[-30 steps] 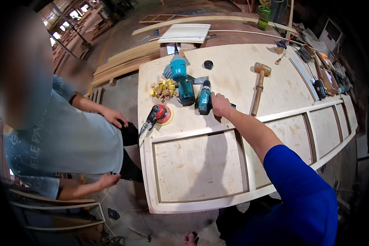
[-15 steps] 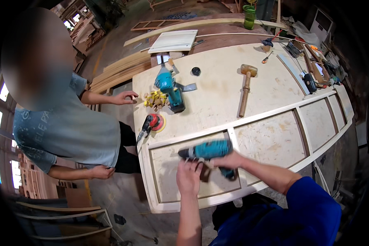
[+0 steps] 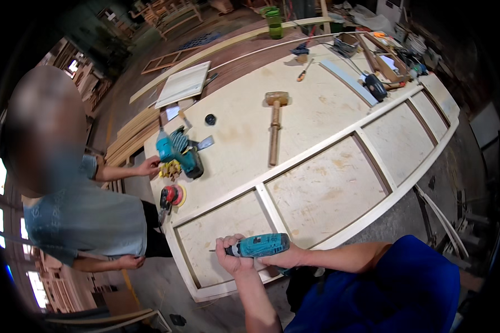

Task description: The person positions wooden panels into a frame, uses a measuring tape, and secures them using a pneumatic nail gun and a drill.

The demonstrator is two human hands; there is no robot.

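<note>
Ten o'clock from the drill [image 3: 264,246], a co-worker's hand [image 3: 149,165] is beside small yellow blocks [image 3: 171,170]; the left hand [image 3: 230,256] wraps the drill's nose at nine; the drill hangs above the wooden frame [image 3: 268,206]; at twelve stands a green tumbler [image 3: 274,26], contents unclear; at four the right hand [image 3: 286,257] grips the drill's handle; at one, an open box [image 3: 401,75] holds something pale.

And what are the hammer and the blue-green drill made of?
The hammer looks wooden, maybe varnished: brown all over, with a faint shine. The drill seems hard plastic outside, fairly dull: it has a teal-and-black, moulded-looking body.
</note>
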